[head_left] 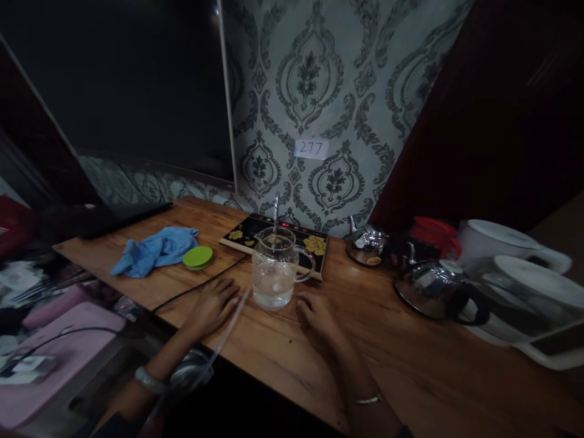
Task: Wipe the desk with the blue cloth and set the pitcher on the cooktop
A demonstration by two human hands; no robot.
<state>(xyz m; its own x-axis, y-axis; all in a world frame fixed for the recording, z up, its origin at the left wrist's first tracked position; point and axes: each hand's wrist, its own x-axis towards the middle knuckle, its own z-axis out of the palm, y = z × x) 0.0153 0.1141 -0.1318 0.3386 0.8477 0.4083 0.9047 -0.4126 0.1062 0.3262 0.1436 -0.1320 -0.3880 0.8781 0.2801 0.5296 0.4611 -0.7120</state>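
A glass pitcher (274, 277) with clear water in its lower part stands upright near the middle of the wooden table, its handle to the right. A thin curved metal spout (276, 210) rises behind it and reaches down at its mouth. My left hand (212, 307) lies palm down on the table left of the pitcher, fingers stretched out, holding nothing. Between that hand and the pitcher runs a clear tube (232, 322), down over the table edge. My right hand (318, 313) rests loosely to the right of the pitcher, apart from it, with nothing visible in it.
Behind the pitcher lies a black panel with gold flowers (314, 243) and a red light. A green lid (198, 258) and blue cloth (157, 250) are at left, with a black cable (201, 285). Metal kettles (431, 283) and a white-lidded container (538, 292) stand at right.
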